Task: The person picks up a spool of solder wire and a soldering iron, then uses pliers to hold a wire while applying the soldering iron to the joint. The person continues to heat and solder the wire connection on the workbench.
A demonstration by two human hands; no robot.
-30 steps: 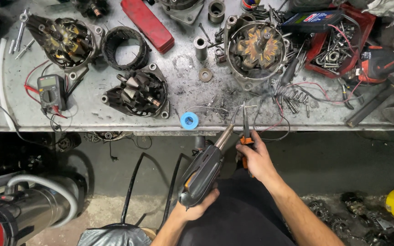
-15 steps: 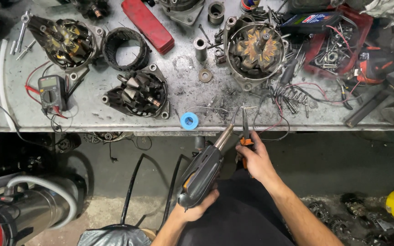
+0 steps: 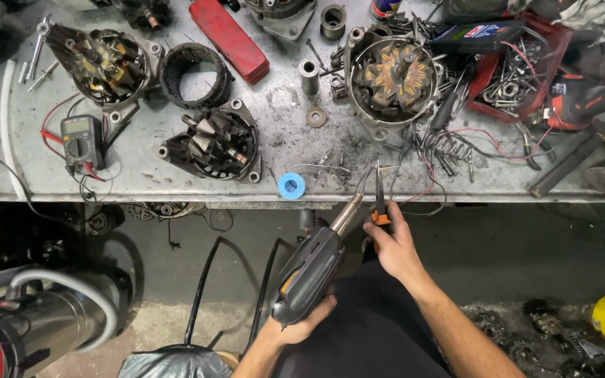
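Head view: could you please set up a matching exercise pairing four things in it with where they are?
Things:
1. soldering gun
2. pliers
3. blue tape roll
4. multimeter

Places:
A. near the bench's left end, with red and black leads
B. in the left hand
C. flat at the bench's front edge, left of the gun's tip
D. in the right hand, tips up at the bench edge

Pairs: 1-B, 2-D, 3-C, 4-A
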